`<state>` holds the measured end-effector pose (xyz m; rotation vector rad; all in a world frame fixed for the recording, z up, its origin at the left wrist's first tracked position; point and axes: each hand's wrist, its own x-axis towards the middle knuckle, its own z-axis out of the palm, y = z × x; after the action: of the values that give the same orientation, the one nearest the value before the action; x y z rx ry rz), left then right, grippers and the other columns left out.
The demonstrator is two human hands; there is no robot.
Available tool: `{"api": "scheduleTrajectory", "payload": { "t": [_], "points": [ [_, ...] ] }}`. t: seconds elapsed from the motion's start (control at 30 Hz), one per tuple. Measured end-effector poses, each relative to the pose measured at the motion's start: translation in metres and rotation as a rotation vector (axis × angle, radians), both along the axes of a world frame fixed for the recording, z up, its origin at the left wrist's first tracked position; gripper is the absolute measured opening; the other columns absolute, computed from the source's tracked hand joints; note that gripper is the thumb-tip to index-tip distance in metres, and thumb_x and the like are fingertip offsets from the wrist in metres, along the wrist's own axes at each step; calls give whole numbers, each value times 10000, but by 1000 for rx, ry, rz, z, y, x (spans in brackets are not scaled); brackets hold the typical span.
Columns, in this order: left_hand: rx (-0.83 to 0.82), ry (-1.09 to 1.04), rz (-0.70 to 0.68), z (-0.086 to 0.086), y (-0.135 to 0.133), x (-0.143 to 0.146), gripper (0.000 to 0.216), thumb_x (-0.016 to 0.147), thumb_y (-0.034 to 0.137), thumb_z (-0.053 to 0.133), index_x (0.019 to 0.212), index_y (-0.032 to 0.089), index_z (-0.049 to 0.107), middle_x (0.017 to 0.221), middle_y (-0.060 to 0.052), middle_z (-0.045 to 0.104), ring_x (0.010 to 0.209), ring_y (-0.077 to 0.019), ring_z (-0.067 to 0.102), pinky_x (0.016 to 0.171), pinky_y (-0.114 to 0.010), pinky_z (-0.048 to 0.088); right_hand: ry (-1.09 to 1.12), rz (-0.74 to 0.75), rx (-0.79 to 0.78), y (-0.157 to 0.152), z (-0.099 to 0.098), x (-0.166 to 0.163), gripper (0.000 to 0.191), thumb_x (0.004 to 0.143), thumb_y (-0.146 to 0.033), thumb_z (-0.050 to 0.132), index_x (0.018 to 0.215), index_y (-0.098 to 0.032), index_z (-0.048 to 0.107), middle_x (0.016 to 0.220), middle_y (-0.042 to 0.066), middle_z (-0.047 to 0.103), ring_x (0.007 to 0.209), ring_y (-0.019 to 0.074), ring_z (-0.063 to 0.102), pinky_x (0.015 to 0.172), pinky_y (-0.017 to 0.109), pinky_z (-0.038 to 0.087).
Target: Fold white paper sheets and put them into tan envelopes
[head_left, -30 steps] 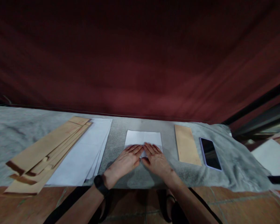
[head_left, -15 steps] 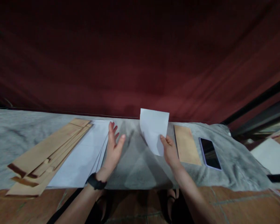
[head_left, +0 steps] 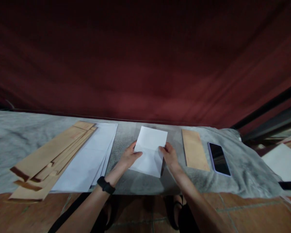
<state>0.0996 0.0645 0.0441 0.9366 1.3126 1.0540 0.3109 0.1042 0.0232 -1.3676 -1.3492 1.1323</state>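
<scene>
A white sheet of paper with a faint crease across it is held by both side edges, just over the grey cloth. My left hand grips its left edge, thumb on top and fingers beneath. At the right edge, my right hand pinches it the same way. To the left lies a stack of white sheets, partly covered by several brown paper envelopes. A single brown envelope rests flat to the right of my right hand.
A phone in a lilac case lies right of the single envelope. Grey cloth covers the narrow surface, its front edge above the tiled floor. A dark red curtain hangs behind. White material shows at the far right.
My left hand has moved right from beside the stack, closing on the sheet's left edge. The sheet, raised in my right hand before, has come lower and nearer, between both hands.
</scene>
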Motion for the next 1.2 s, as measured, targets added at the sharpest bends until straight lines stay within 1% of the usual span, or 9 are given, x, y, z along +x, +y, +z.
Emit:
{"api": "scheduleTrajectory", "payload": {
  "t": [0.17,0.27,0.4,0.6,0.77,0.9,0.97,1.1,1.2],
  "points": [
    [33,134,-2,-15,5,-4,630,663,265,703,1277,168,604,922,-39,760,775,-229,702,650,-303,537,-294,-22,49,2,-3,6,180,783,-402,590,854,-236,595,722,-2,658,676,174,615,608,267,473],
    [53,181,24,-17,8,-11,589,659,269,693,1235,162,638,912,-37,758,749,-214,694,630,-286,522,-104,6,-70,0,0,7,227,748,-440,629,782,-218,603,641,-17,625,575,150,575,500,235,440],
    [25,108,-28,-11,11,-22,588,630,294,725,1198,155,670,871,-30,753,686,-201,677,590,-269,492,206,-6,-265,0,8,13,342,677,-461,725,867,-182,670,692,3,687,545,146,619,469,234,490],
    [-21,88,-74,-7,9,-23,536,626,317,717,1132,142,690,780,-31,737,624,-195,653,560,-258,450,82,-30,-164,9,4,23,244,712,-413,680,826,-201,644,636,-26,652,531,145,595,461,233,482],
    [-20,82,-63,-3,1,-15,366,650,305,675,985,158,694,764,-14,715,663,-183,656,601,-251,449,-331,-45,114,15,-5,25,292,878,-361,507,1061,-182,647,849,45,717,732,195,671,690,319,565],
    [-57,75,10,-1,-4,-8,341,673,288,646,1003,200,647,772,14,696,707,-182,670,603,-248,461,-517,-75,323,11,-5,20,497,948,-298,428,1412,-136,501,1289,172,655,1158,258,642,1001,432,522],
    [-94,90,21,-3,-5,-7,367,688,268,625,1052,228,623,789,18,704,727,-193,683,604,-261,473,-584,40,417,5,-4,15,519,980,-266,384,1484,-164,452,1453,156,561,1331,242,539,1107,438,460],
    [-84,191,-32,-8,-3,-7,471,734,213,567,1204,231,564,793,9,725,717,-213,697,638,-306,512,-763,359,516,-13,-9,2,503,1027,-293,383,1523,-227,435,1592,72,424,1467,210,394,1204,441,362],
    [-60,474,-107,-4,-3,-7,541,810,187,529,1348,206,473,784,9,728,709,-206,698,672,-310,525,-919,417,533,-24,-16,-8,504,1042,-343,414,1521,-186,441,1612,98,373,1488,246,359,1228,486,308]
  ]
}}
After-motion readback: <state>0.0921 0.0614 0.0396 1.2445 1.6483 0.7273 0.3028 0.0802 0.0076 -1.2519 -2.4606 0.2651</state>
